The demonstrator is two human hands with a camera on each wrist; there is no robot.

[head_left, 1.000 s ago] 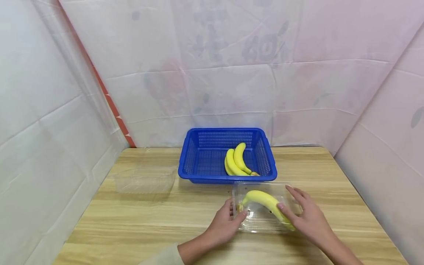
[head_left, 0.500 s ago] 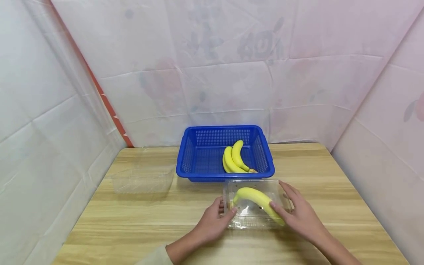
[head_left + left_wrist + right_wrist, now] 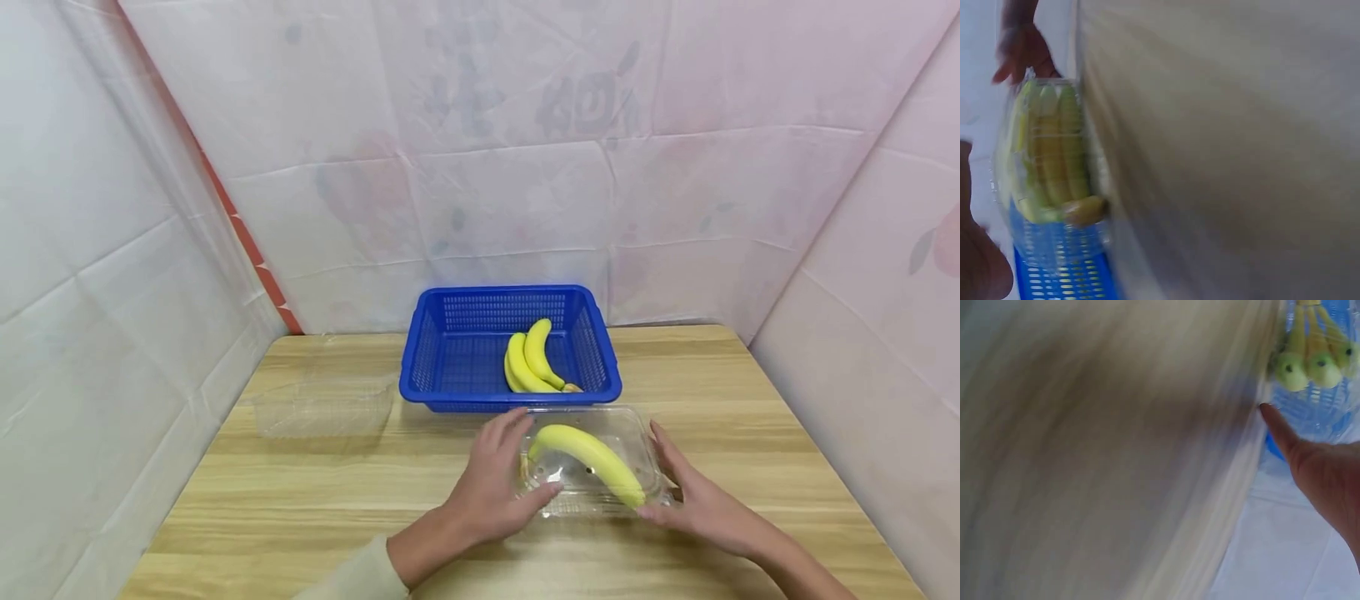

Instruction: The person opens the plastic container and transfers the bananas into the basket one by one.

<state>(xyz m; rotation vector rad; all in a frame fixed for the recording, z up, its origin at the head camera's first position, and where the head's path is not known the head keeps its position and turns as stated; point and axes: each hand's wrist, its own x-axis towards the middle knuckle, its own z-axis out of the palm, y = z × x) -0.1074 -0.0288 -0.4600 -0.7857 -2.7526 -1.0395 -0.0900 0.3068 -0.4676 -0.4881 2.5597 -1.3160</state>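
A clear plastic clamshell box [image 3: 600, 475] lies on the table, its lid down. Inside it is a bunch of bananas [image 3: 585, 454]; several show through the side in the left wrist view. My left hand [image 3: 491, 483] is spread at the box's left end, thumb along the front and fingers toward the back. A gap shows between this hand and the box in the left wrist view. My right hand [image 3: 705, 500] is at the right end, thumb by the front corner. One straight finger [image 3: 1279, 428] reaches the box's edge in the right wrist view.
A blue plastic basket [image 3: 510, 398] stands behind the box, holding more bananas [image 3: 536, 362] at its right. Another clear plastic container [image 3: 322, 408] sits at the left on the wooden table [image 3: 300, 517]. Pale sheets [image 3: 517, 200] hang around the back and sides.
My left hand has shifted from the box's left edge up over that end. My right hand has moved off the lid to the right end. The box has shifted slightly left in view.
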